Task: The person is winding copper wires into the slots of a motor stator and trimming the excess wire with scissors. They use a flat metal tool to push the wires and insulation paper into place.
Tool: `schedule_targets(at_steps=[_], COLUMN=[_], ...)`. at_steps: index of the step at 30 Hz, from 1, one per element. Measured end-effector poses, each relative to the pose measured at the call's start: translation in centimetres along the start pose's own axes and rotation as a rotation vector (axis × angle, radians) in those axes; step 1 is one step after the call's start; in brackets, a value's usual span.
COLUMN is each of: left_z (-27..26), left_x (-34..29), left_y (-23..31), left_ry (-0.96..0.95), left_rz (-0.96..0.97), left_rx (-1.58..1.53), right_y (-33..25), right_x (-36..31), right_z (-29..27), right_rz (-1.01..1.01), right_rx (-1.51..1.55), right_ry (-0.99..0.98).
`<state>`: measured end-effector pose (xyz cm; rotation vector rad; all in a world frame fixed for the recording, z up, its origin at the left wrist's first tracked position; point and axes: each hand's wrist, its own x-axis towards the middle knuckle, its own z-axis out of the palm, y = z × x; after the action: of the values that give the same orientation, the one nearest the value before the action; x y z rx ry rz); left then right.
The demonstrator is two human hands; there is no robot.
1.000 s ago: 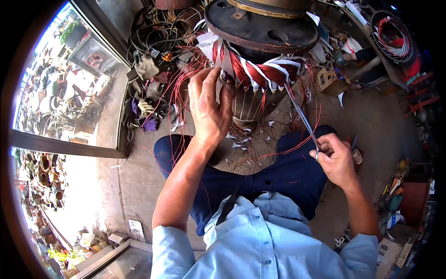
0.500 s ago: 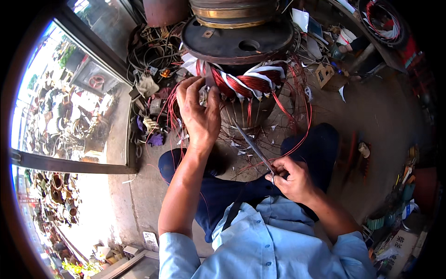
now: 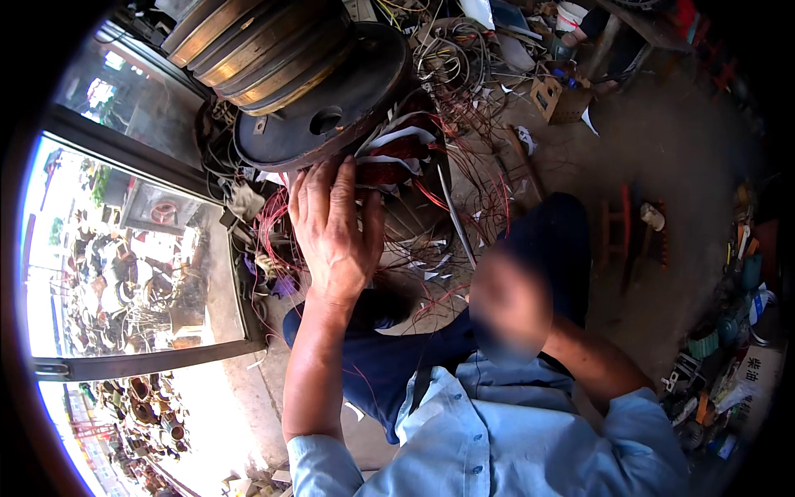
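Note:
My left hand [image 3: 335,228] is laid with its fingers stretched out against the lower rim of a black round disc [image 3: 281,132] and the windings below it. The coil of dark red wire [image 3: 385,172], wrapped with white strips, shows just right of the fingers; the part behind the hand is hidden. My right hand [image 3: 511,302] is heavily blurred above my right thigh. A slim grey rod [image 3: 454,211] runs from it up toward the coil, its grip end lost in the blur.
Stacked brass-coloured rings [image 3: 273,62] rise beyond the disc. Loose red wires [image 3: 489,178] trail on the right, and cables [image 3: 447,54] lie behind. A cardboard box [image 3: 561,99] sits at the far right. A glazed metal frame [image 3: 149,364] stands at the left.
The view has turned, so the disc and rings now lie further left and tilted. My left fingers have straightened against the disc's rim. The right hand has blurred, and the rod points more steeply upward.

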<state>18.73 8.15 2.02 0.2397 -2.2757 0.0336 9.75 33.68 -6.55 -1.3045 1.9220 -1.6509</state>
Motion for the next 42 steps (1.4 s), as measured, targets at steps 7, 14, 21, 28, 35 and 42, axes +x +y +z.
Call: schedule_targets(at_steps=[7,14,21,28,35,42], left_z=[2.6,1.2,-1.9,-1.5,0.0,2.2], left_x=[1.9,0.2,-6.5,-9.5,-8.3,-10.6], left_y=[2.3,2.3,0.4,-0.3,-0.4,0.8], left_ry=[-0.096,-0.007,0.130,0.013,0.101,0.078], left_rz=[-0.046,-0.040,-0.247,-0.548,-0.423,-0.339], left_rx=[0.101,-0.144,-0.207,-0.314,-0.214,-0.279], right_y=[2.8,1.1,0.9,-0.4,-4.5,-6.3], right_x=[-2.0,-2.5,-3.4,-3.1,-1.3,0.8], right_z=[0.1,-0.3,2.7,6.6,7.3,7.4], right_rz=[0.188,0.071,0.132,0.137,0.008,0.000], right_rx=[0.159,-0.164,0.008,0.151,0.066,0.099], right_ry=[0.103,0.041,-0.062,-0.140,-0.215,-0.223])
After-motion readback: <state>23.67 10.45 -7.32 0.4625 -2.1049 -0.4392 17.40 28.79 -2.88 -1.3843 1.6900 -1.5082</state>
